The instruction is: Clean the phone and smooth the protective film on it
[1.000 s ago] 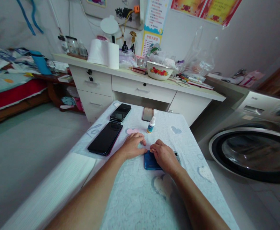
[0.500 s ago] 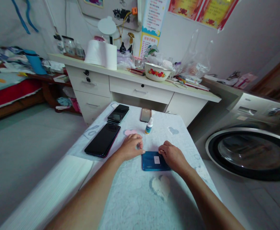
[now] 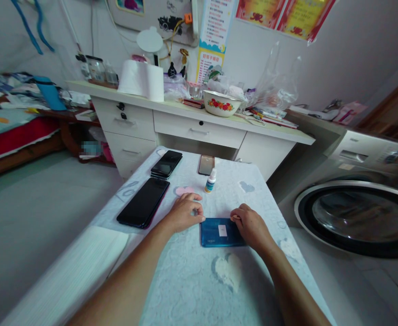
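Note:
A blue phone (image 3: 209,236) lies back side up on the cloth-covered table, with a small white label (image 3: 222,230) on it. My left hand (image 3: 186,211) is curled at its upper left corner, thumb tip against the corner and a gap inside the bent fingers. On the phone's right part, my right hand (image 3: 252,225) is closed, its fingertips pinched together by the upper edge. Whatever those fingers hold, if anything, is too small to make out. A small white bottle (image 3: 210,182) with a blue and yellow label stands just beyond my left hand.
To the left lie a large black phone (image 3: 143,202) and a stack of phones (image 3: 167,164). A brown phone-shaped thing (image 3: 206,165) lies at the far end. Behind stands a white desk (image 3: 199,129) carrying a flowered bowl (image 3: 220,105); a washing machine (image 3: 350,149) is on the right.
My right hand has shifted slightly to the right along the phone's upper edge. My left hand stays at the corner. The whole view has tilted a little.

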`<state>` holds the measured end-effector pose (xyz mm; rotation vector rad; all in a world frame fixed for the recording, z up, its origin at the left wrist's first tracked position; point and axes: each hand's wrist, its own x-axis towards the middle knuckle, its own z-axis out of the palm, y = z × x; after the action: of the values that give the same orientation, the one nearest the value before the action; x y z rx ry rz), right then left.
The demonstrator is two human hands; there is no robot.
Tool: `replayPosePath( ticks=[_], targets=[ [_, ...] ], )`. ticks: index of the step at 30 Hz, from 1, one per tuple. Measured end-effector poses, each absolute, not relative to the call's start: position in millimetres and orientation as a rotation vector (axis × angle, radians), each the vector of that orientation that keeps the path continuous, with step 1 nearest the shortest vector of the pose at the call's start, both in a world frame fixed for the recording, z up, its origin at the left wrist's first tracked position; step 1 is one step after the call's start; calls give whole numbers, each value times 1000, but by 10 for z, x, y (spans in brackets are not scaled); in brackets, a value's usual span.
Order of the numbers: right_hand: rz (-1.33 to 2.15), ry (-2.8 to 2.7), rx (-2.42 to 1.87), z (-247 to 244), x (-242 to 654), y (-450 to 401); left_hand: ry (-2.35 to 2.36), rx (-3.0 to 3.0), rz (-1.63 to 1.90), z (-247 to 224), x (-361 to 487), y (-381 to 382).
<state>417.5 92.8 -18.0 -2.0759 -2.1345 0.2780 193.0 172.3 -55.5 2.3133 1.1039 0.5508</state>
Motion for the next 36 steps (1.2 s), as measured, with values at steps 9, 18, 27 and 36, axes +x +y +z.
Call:
replayPosePath(
  ticks=[9,18,27,36],
  targets=[
    [292,-2162,-1931,-242,3948,925,1111,2309,524,-519,1950,1709],
    [302,-2158,-1948,-250,3990,923,1063,2302,436,-494,1911,1710],
    [294,-2147,-1990,-204,3936,927,1024,2287,356,-461,1872,1717],
    [254,-2201,-1867,-316,3770,953,1000,2298,380,-537,1848,1746]
  ],
)
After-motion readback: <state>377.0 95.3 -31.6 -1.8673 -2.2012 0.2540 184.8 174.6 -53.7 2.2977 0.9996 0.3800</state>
